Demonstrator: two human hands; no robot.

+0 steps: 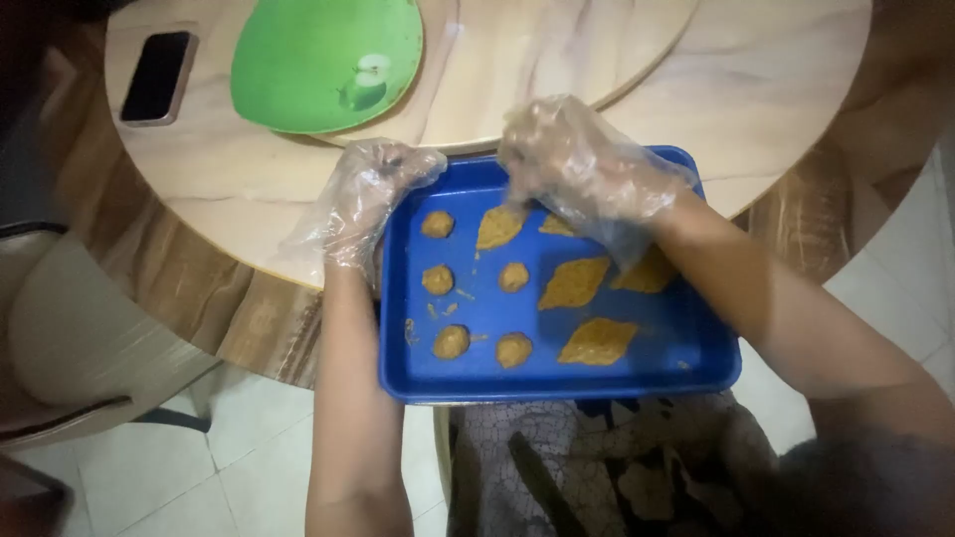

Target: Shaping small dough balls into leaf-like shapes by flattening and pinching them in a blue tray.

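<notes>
A blue rectangular tray (pixel 637 373) rests half on the table edge, half over my lap. On it lie several small round brown dough balls (pixel 451 342) on the left and several flat diamond-shaped dough pieces (pixel 597 341) on the right. My left hand (pixel 368 199), in a clear plastic glove, grips the tray's far left rim. My right hand (pixel 577 164), also gloved, reaches down at the tray's far side, fingertips touching a diamond piece (pixel 497 227). Whether it pinches that piece is hidden by the glove.
The round wooden table (pixel 776 89) holds a green plate (pixel 318 60) with an apple picture and a dark phone (pixel 157 77) at the far left. A chair (pixel 70 338) stands on the left over the white tiled floor.
</notes>
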